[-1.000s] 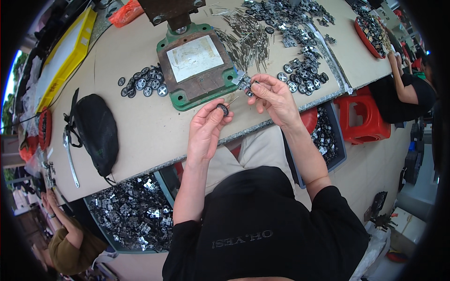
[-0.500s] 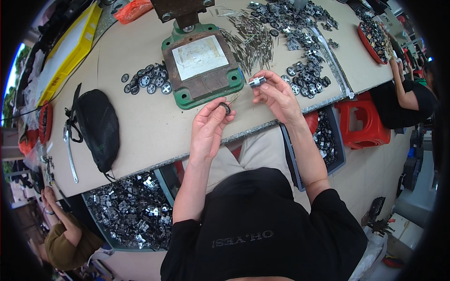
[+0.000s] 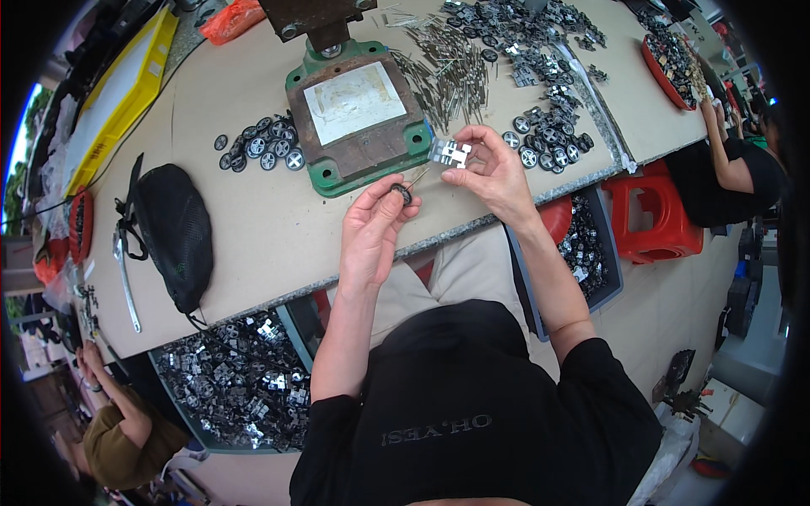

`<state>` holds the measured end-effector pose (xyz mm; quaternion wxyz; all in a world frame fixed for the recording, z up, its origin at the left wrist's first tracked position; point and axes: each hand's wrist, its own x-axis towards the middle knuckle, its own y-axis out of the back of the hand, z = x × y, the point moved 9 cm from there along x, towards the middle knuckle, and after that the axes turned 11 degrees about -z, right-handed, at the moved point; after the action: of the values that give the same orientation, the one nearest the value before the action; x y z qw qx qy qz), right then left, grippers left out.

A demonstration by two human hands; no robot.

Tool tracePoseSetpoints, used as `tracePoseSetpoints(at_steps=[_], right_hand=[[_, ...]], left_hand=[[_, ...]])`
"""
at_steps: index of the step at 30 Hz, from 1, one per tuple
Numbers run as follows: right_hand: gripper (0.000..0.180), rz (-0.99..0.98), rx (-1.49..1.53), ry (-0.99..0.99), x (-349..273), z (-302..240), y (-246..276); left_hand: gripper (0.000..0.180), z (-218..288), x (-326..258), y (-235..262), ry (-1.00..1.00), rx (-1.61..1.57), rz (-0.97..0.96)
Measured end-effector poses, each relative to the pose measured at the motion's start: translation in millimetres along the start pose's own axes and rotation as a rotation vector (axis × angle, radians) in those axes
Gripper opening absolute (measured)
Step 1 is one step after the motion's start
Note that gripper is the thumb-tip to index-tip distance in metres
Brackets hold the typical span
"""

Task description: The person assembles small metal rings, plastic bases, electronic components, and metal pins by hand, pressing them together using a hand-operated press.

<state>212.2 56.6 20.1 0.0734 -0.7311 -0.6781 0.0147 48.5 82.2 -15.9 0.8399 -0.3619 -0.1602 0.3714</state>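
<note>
Between the thumb and fingers of my left hand (image 3: 371, 221) is a small black toy wheel (image 3: 402, 194). A thin metal axle pin (image 3: 417, 178) sticks out of it, up and to the right. My right hand (image 3: 498, 173) pinches a silvery, shiny toy chassis piece (image 3: 451, 153) by its right side, just beyond the pin's tip; the two look apart. Both hands are over the table's near edge, in front of a green-based press (image 3: 359, 114) with a white sheet on its plate.
Loose wheels (image 3: 268, 143) lie left of the press, and more wheels (image 3: 548, 143) lie to the right. Metal pins (image 3: 443, 72) are heaped behind. A black mesh bag (image 3: 175, 232) rests at left. Bins of parts (image 3: 240, 384) stand below the table edge. Other people sit at both sides.
My right hand has turned the chassis piece so its broad shiny face shows, and it has moved slightly left. My left hand keeps the wheel and pin almost in place.
</note>
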Motion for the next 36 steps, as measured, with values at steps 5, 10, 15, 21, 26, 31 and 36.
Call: tracePoseSetpoints(at_steps=[5,10,15,21,26,31,36], right_hand=[[0.039,0.083,-0.164,0.164,-5,-31,-8],[0.048,0.096,-0.284,0.240,-11,-42,-21],[0.050,0.130,-0.480,0.348,-15,-49,-28],[0.051,0.151,-0.566,0.353,-17,-53,-32],[0.053,0.202,-0.666,0.393,-21,-56,-35],[0.052,0.140,-0.322,0.293,-14,-35,-28],[0.051,0.166,-0.674,0.441,-23,-56,-35]], left_hand=[[0.030,0,0,0,0.003,0.013,0.004],[0.029,-1,0,0,0.013,0.012,0.004],[0.028,0,0,-2,0.016,0.016,-0.003],[0.026,-1,0,-1,0.018,0.013,0.001],[0.023,0,0,-3,0.014,0.038,0.003],[0.021,5,-1,-3,-0.075,0.147,0.026],[0.021,1,-4,-4,-0.027,0.135,0.039]])
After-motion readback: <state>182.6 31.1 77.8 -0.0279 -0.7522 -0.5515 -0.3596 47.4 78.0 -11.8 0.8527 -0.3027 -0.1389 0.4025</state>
